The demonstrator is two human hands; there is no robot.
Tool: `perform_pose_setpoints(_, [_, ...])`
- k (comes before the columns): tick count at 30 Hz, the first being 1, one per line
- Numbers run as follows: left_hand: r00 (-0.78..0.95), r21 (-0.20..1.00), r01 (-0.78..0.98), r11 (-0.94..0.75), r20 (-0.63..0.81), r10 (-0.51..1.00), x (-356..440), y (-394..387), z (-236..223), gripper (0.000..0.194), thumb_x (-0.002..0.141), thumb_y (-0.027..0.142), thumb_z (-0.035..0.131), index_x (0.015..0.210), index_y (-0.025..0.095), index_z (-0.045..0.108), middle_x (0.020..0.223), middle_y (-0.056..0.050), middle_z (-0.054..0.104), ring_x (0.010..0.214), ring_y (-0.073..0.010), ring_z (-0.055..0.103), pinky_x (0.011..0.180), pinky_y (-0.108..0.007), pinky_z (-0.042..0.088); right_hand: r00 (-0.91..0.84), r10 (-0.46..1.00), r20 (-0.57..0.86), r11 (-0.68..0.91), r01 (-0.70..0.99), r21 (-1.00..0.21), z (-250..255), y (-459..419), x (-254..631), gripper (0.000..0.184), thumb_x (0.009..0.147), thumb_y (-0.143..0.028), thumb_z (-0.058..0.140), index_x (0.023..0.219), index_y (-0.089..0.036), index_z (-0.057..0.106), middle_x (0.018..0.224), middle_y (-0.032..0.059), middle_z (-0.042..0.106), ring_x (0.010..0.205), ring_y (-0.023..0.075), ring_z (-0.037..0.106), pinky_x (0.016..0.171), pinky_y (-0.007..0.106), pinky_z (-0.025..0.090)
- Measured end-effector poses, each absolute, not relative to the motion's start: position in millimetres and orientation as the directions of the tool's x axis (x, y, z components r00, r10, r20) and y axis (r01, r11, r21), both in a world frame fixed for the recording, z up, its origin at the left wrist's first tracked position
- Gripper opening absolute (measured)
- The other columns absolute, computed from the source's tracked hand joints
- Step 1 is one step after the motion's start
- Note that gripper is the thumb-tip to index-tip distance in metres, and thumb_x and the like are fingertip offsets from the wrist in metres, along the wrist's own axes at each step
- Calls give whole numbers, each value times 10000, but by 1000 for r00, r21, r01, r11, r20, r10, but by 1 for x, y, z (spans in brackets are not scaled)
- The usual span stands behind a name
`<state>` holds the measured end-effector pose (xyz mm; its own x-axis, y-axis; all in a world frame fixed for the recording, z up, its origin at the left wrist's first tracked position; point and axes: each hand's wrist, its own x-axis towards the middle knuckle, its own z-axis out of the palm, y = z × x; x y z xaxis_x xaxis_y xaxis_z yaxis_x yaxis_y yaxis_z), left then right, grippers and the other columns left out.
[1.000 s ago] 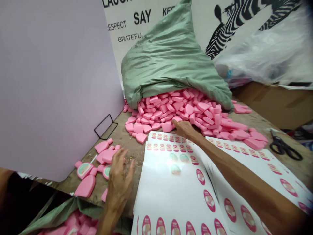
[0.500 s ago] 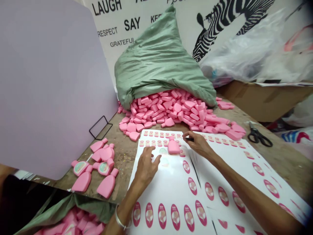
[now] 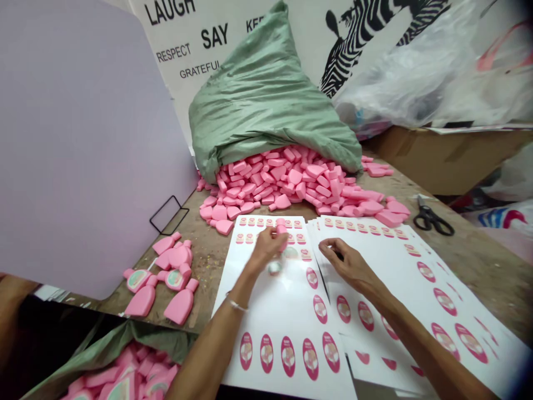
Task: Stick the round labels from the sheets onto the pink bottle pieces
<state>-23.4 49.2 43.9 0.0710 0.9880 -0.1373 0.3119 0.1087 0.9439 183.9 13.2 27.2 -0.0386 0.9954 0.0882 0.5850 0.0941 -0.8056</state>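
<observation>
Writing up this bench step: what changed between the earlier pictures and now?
The left hand moved up the sticker sheet and took hold of the pink foam bottle shape that had lain on it. The right hand shifted rightward onto the stacked sheets. The spilled foam pile and green sack stayed put.

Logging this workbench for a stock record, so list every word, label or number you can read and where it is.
"LAUGH" on the wall poster
"SAY" on the poster
"RESPECT" on the poster
"GRATEFUL" on the poster
"KEE", cut off, on the poster
Pink oval labels: print too small to read
</observation>
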Motion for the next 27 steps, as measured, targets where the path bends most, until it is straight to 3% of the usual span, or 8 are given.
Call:
perform_pose_setpoints(3, [173,982,-31,185,-177,969,-66,25,50,429,843,415,376,1080,97,541,1097,-185,631,965,-276,634,815,-447,505,-142,985,100,165,576,-800,24,9,158,308,893,-469,393,863,-216,566,793,19,639,705,165,567,651,289,436])
perform_pose_setpoints(5, [210,868,-395,301,-234,949,-82,6,51,436,821,421,452,1098,96,538,1133,-180,619,968,-268,640,836,-448,512,-169,977,130,209,639,-740,16,7,138,252,891,-425,418,850,-225,567,785,13,635,730,173,562,660,293,419])
perform_pose_setpoints(7, [178,766,-543,343,-294,939,-85,-13,48,421,783,420,575,1059,101,567,1105,-168,631,926,-256,652,824,-423,529,-174,966,192,258,731,-632,6,5,122,192,880,-376,454,847,-228,571,774,17,629,751,185,548,671,300,394])
perform_pose_setpoints(12, [63,925,-279,259,-252,966,-66,-39,34,417,757,480,645,955,114,617,987,-120,651,749,-196,680,673,-279,540,-196,910,366,325,884,-336,-11,-2,104,156,892,-288,455,827,-202,567,777,45,627,764,201,510,671,314,312])
perform_pose_setpoints(16, [37,948,-203,246,-243,969,-59,-39,25,453,783,513,600,1019,127,586,895,-76,630,690,-195,693,614,-258,536,-230,875,426,335,923,-190,-12,-5,102,183,912,-269,426,838,-189,572,774,62,620,777,206,487,684,328,280])
perform_pose_setpoints(18, [23,945,-198,260,-260,965,-59,-36,20,479,768,529,608,1044,139,570,865,-65,617,680,-206,695,569,-257,534,-251,867,431,357,916,-185,-11,-5,103,182,909,-259,425,819,-192,569,746,57,612,769,204,482,685,327,276])
perform_pose_setpoints(23, [37,944,-209,256,-254,967,-61,-32,11,474,782,539,585,1046,145,570,967,-104,623,733,-221,697,562,-263,544,-235,893,383,369,870,-327,-10,-3,106,148,871,-254,468,757,-206,550,696,23,608,727,188,494,670,308,289])
perform_pose_setpoints(27, [41,948,-194,251,-248,968,-62,-31,10,473,804,538,555,1057,138,562,926,-104,643,726,-220,694,580,-277,552,-229,907,354,363,851,-379,-11,-1,106,136,834,-311,534,749,-207,556,703,20,623,720,189,505,670,309,305])
